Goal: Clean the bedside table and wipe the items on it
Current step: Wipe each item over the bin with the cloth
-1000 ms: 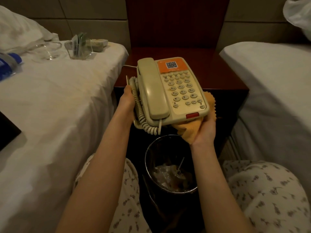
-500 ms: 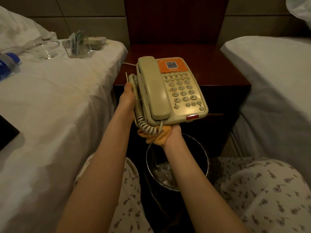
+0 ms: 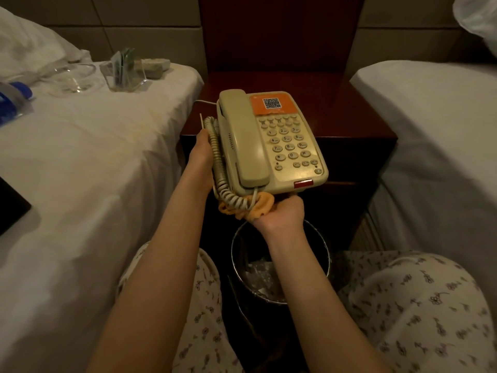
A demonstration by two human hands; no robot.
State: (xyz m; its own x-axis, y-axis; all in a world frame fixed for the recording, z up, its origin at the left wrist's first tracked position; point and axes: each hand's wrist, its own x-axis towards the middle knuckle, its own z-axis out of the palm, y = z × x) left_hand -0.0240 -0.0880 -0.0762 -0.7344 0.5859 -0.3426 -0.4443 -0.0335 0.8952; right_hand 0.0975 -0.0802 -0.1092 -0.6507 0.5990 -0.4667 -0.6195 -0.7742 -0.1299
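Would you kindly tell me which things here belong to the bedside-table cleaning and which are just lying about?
Job: corded telephone, orange cloth, bedside table, left hand gripping the telephone, right hand holding the cloth.
Lying about: waste bin, pillow, blue-capped bottle.

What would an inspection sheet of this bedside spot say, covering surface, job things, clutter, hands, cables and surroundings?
Surface: dark wood bedside table between two beds.
Job's things: phone held over the table's front edge, handset seated; orange cloth bunched under its near edge.
Clutter: glass dish, clear holder, blue-capped bottle on left bed.
Hands: left hand grips phone's left side; right hand holds the orange cloth.
Cables: coiled cord hangs along phone's left side; line cord runs behind.
Surroundings: bin with rubbish below; right bed.
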